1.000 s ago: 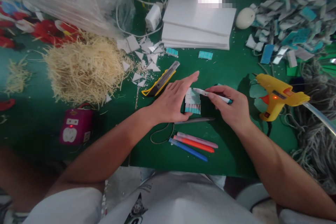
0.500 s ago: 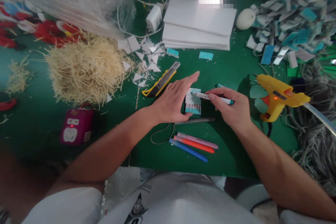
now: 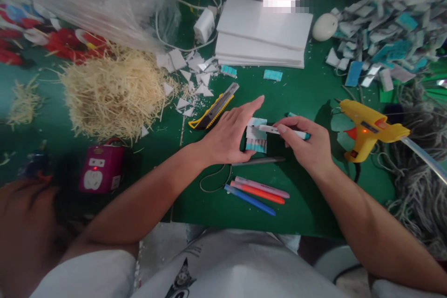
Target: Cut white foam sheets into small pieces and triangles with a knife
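Note:
A small rectangular piece (image 3: 257, 133), white with light-blue strips in its upper and lower parts, lies on the green table. My left hand (image 3: 232, 130) rests at its left side, fingers stretched out and thumb spread near the lower edge. Whether the hidden fingers press on the piece, I cannot tell. Pinched in my right hand (image 3: 309, 142) is a white marker (image 3: 279, 130) with a teal end, its tip on the middle of the piece. A teal cap (image 3: 290, 114) shows just behind that hand. Below the piece lies a dark grey pen-like tool (image 3: 261, 161).
Pink, orange and blue markers (image 3: 253, 201) lie toward me. A yellow cutter (image 3: 214, 106) with bare blade is left of the piece; a lit yellow glue gun (image 3: 368, 125) stands right. White boards (image 3: 261, 32), straw (image 3: 111, 93), a purple power box (image 3: 102, 167) and scraps (image 3: 377, 32) surround the area.
The marker in my right hand has shifted slightly over the piece. My left hand has stayed in place. At the lower left, another person's arm or shoulder shows more clearly.

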Available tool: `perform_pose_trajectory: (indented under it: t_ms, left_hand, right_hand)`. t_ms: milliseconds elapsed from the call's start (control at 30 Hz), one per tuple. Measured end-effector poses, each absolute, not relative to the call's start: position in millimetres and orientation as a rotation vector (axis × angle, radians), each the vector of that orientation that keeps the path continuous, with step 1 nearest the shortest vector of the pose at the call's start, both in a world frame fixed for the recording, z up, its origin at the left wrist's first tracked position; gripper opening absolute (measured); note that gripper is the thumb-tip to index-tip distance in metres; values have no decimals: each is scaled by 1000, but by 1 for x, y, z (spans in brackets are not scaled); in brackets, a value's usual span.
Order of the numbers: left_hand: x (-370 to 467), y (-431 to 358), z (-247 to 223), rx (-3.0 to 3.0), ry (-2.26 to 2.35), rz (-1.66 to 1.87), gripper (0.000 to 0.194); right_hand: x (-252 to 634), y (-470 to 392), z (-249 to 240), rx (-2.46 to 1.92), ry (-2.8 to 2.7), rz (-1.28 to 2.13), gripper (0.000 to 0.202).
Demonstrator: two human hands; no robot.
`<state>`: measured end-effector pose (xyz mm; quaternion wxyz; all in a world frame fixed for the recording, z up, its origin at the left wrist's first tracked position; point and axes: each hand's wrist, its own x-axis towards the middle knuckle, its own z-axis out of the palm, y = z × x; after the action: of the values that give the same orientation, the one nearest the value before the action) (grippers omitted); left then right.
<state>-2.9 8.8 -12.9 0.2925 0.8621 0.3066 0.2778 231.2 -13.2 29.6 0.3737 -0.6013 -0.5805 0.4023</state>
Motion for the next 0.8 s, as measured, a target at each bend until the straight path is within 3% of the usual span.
perform_pose_trajectory:
  t_ms: [267, 800]
  left_hand:
    - [-3, 8, -12, 2291, 815, 753, 115]
    - [-3, 8, -14, 2276, 809, 758, 115]
  right_hand:
    - [231, -12, 30, -1537, -1305, 1102, 27]
    - [229, -12, 31, -1541, -1256, 1133, 12]
